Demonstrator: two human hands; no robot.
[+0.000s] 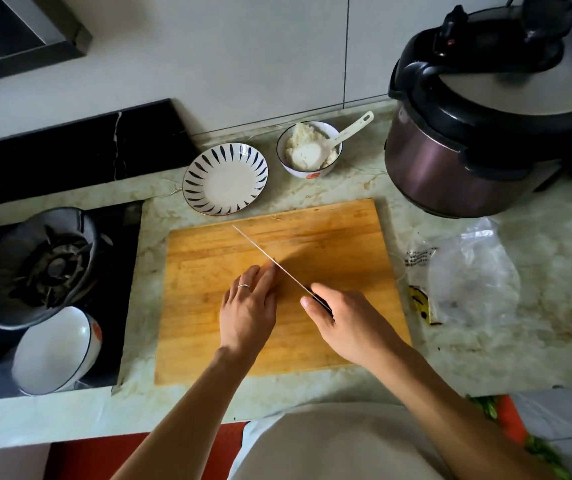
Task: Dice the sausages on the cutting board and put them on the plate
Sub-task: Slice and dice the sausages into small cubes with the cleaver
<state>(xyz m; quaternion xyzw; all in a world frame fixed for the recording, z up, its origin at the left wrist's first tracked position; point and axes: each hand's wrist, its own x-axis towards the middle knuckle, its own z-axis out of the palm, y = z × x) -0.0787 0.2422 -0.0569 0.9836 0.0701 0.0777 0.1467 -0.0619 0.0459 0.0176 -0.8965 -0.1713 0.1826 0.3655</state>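
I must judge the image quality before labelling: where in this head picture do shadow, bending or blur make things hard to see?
Head view: the wide lens bends the cutting board edges and tilts the pressure cooker; a dark shadow lies beside the knife, near the left hand, so no sausage is clearly visible; the right hand grips the handle; the stove side is dim; the plate is evenly lit.
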